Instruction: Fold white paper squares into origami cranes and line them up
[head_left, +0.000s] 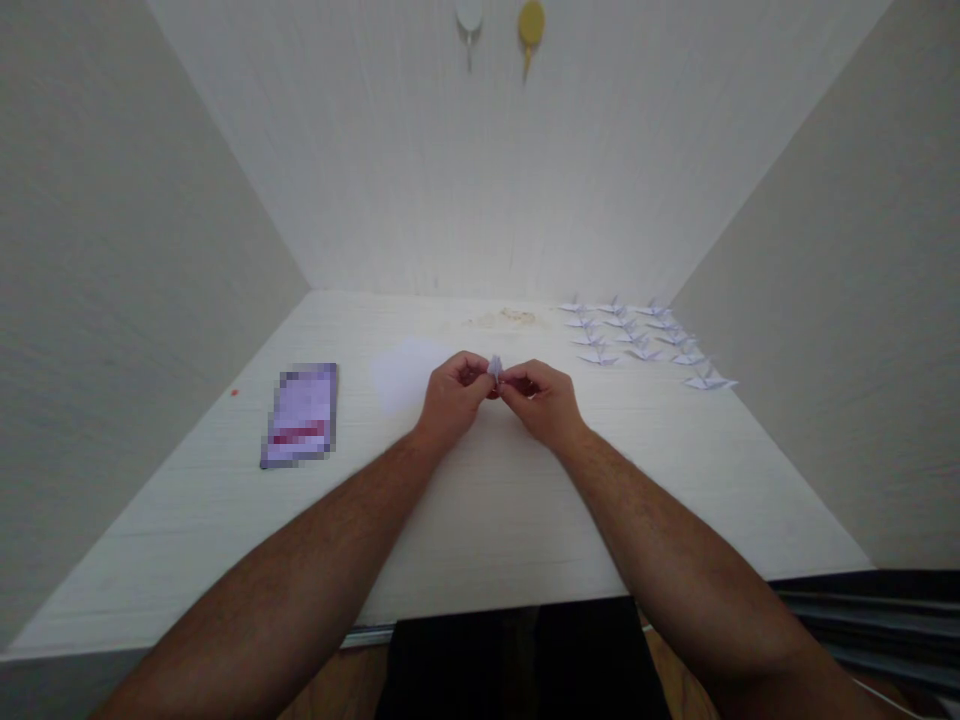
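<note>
Between my two hands, over the middle of the white table, is a small piece of folded white paper [495, 368]. My left hand [455, 392] pinches its left side with thumb and fingers. From the other side, the fingertips of my right hand [541, 395] are closed on its lower right part. The paper's tip points up between the fingers, and its lower part is mostly hidden by them. Several finished white origami cranes [626, 335] stand in rows at the back right of the table. A white paper sheet [401, 375] lies flat just left of my left hand.
A tablet-like device with a blurred purple screen [304, 410] lies at the left. Near the left wall is a tiny orange bit [235, 392]. Walls enclose the table [495, 540] on three sides. Two hooks, one yellow [531, 25], hang on the back wall.
</note>
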